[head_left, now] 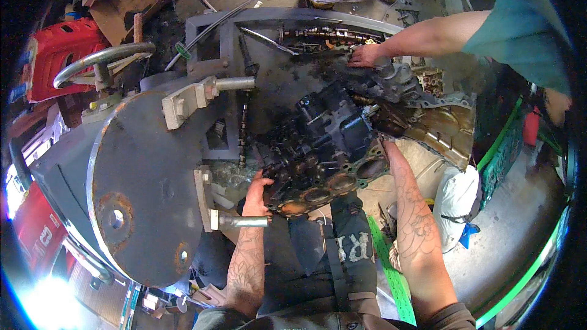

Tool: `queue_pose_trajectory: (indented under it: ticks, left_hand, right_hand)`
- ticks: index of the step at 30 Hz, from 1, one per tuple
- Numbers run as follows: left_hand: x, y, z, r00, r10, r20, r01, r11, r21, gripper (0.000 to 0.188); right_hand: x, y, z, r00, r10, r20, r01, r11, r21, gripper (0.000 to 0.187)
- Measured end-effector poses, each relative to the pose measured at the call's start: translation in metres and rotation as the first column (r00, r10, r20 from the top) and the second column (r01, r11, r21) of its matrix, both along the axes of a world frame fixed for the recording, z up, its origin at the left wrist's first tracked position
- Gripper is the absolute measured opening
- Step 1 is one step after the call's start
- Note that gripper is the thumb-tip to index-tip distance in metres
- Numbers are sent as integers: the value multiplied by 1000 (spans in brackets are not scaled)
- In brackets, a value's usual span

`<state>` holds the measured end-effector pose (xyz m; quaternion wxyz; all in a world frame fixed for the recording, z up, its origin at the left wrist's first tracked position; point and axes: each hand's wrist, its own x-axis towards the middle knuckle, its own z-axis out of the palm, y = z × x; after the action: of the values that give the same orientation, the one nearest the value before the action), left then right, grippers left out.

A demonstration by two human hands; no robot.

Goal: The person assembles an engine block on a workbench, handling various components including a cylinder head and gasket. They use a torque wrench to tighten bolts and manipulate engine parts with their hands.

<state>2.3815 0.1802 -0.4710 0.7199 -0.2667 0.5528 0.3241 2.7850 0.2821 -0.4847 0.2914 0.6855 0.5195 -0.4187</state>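
Observation:
A dark, oily engine block (330,159) with several round cylinder bores along its near side is tilted in front of me, close to my body. My left hand (258,194) grips its left end, fingers curled against the metal. At the right end my right hand (387,145) holds the block, most of its fingers hidden by it. Just beyond the block lies a grey metal casting (391,82), beside an oil-stained pan-like cover (437,128). Another person's hand (365,56) rests at the far edge of these parts.
An engine stand with a round steel plate (153,177), projecting arms (235,83) and a ring handle (104,64) occupies the left. Camshafts (330,34) lie across the metal-framed bench (205,27). A red case (64,55) stands far left; a white bag (457,205) sits right.

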Motion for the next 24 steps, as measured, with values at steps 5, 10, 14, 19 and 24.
queue_pose_trajectory:
  ticks: [5,10,14,19,24]
  left_hand:
    - [-2,7,-13,988,-102,-113,93,993,-77,49]
    - [22,57,11,80,-442,-893,718,647,-256,48]
    - [82,151,11,124,-226,-966,769,638,-50,41]
    - [171,281,-51,121,-434,-893,863,490,-121,37]
    - [192,324,-132,-450,-479,-754,882,-368,-293,32]
  right_hand:
    - [-4,3,24,996,-81,-39,82,996,19,41]
    - [-23,-19,98,911,-386,-143,393,920,18,43]
    - [-35,-27,128,719,-657,-227,673,740,-12,45]
    - [-24,-25,98,478,-829,-289,866,500,-4,46]
    - [-21,-12,48,363,-861,-357,907,415,-78,48]
